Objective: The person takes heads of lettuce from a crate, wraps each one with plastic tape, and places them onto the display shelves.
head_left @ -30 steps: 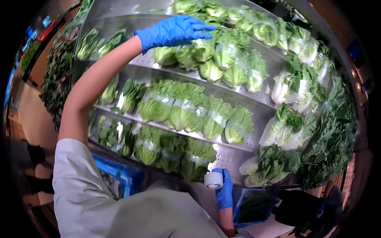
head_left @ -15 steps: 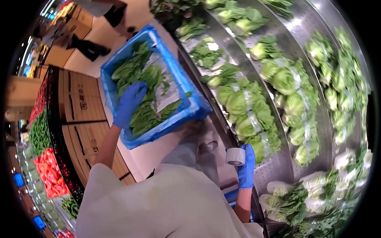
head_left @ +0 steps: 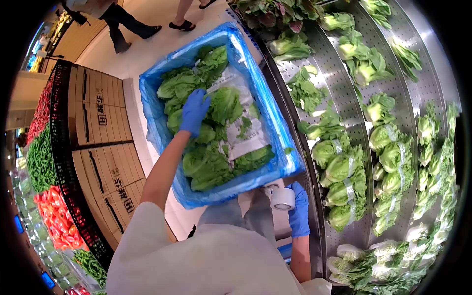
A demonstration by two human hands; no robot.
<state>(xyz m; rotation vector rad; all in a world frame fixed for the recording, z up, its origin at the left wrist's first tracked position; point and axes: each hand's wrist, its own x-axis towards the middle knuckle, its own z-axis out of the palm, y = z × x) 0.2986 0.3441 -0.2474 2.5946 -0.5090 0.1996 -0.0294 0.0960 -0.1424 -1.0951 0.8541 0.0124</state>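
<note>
My left hand (head_left: 195, 114), in a blue glove, reaches into a blue-lined crate (head_left: 284, 142) and lies over the leafy lettuce (head_left: 223, 105) there. Its fingers look stretched out and partly apart, touching the leaves without a clear grip. Several more lettuce heads (head_left: 204, 167) fill the crate around a sheet of printed paper (head_left: 246, 142). Down by the shelf edge, my right hand (head_left: 299, 211), gloved in blue too, holds a roll of white tape (head_left: 282, 198); part of its grip is hidden behind the roll.
Tiered metal shelves on the right carry taped lettuce bundles (head_left: 346, 172), bok choy (head_left: 366, 64) and napa cabbage (head_left: 351, 253). Left of me stand wooden-slat display drawers (head_left: 105, 108), with green peppers (head_left: 42, 155) and red peppers (head_left: 59, 216) beyond. Another person's legs (head_left: 123, 22) show at upper left.
The view has shifted, and the crate appears larger and more fully seen. My left hand stays among the lettuce, further up the pile. The tape stays in my right hand.
</note>
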